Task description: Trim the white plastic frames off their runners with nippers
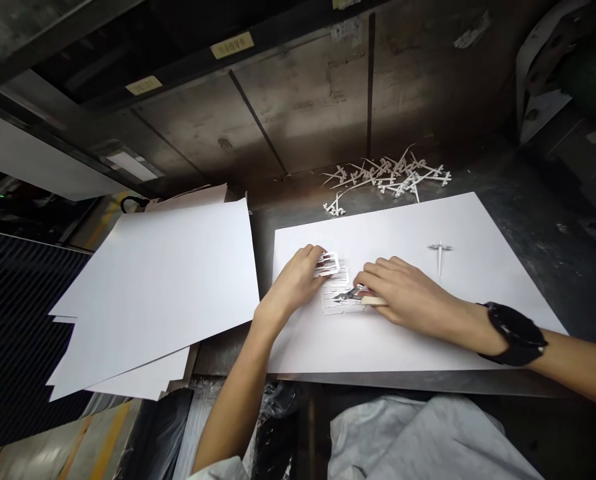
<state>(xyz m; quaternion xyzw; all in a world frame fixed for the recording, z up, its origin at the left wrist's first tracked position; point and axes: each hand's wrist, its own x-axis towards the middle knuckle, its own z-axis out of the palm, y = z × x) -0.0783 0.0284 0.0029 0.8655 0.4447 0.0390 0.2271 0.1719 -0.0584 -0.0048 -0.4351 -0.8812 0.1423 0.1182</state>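
Observation:
My left hand [301, 277] is closed on a white slotted plastic part [330, 264], held just above the white sheet [323, 347]. In my right hand [403, 290] is a pair of nippers [349, 295], its metal tips pointing left and a pale handle showing below my fingers. More white slotted parts [331, 307] lie flat on the sheet under the nippers. A white sprue piece [439, 256] lies on the sheet beyond my right hand. I cannot tell whether the nippers' tips touch the flat parts.
A pile of white plastic sprues [393, 175] lies on the dark bench [508, 173] behind the sheet. Stacked large white sheets [178, 267] stand at the left. A metal panel [318, 93] bounds the back, with a labelled shelf edge [183, 63] above it.

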